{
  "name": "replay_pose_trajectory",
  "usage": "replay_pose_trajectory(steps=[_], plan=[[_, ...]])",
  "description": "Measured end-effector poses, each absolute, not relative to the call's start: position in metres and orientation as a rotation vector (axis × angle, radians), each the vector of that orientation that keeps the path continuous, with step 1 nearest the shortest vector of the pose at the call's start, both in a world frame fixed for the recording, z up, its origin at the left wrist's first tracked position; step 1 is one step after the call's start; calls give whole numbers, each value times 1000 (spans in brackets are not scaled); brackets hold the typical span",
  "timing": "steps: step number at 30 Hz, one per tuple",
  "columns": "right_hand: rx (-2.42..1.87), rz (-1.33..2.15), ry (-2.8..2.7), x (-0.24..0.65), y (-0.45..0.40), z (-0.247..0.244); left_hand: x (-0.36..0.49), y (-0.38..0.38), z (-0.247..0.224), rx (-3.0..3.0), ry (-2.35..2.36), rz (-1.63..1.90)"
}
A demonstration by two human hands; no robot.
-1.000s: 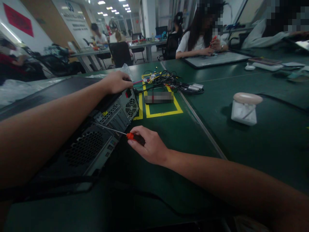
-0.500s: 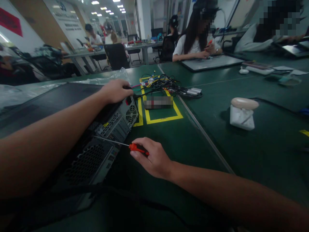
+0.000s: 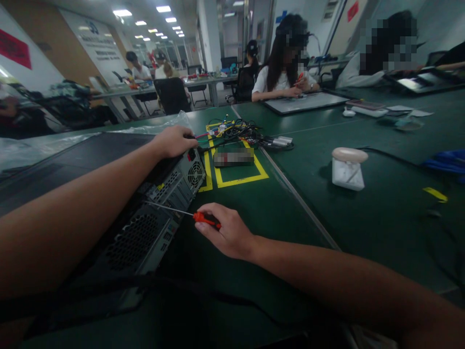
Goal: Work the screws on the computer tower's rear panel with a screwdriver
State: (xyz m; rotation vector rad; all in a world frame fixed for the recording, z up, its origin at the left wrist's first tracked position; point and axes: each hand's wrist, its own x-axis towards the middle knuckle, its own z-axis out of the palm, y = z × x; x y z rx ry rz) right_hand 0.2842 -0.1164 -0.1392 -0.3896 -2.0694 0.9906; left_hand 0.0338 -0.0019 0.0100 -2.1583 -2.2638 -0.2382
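A dark desktop computer case (image 3: 134, 232) lies on the green table at the left, its back panel with vents and ports turned toward the right. My left hand (image 3: 174, 141) grips the far corner of the case, fingers bent over its edge. In my right hand (image 3: 227, 230) is a screwdriver (image 3: 207, 219) with an orange-red and black handle, held between thumb and fingers. Its long thin shaft points left, and the tip meets the back panel near the middle. What the tip sits in is too small and dark to make out.
Beyond the case lie a tangle of cables (image 3: 241, 131) and a blurred box (image 3: 234, 157) by yellow tape (image 3: 243, 182). An open white case (image 3: 348, 169) stands at right, near blue cable (image 3: 446, 162). Across the table a person (image 3: 281, 72) works over a flat panel (image 3: 308, 102).
The camera view has shifted a little, bringing more of the right side into sight. Both hands keep their holds, and the screwdriver stays against the back panel.
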Motion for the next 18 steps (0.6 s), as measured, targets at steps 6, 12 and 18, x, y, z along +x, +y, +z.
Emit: replay_pose_trajectory(steps=[6,12,18], plan=[[-369,964,-2065,282,-112,-141,34,-2,12,-2164,-2263,-203],[-336,918,-2052,283,-112,-140,37,-6,12,-2150,-2242,-197],[-381,973,-1993,281,-114,-141,40,5,22,-2205,-2128,109]])
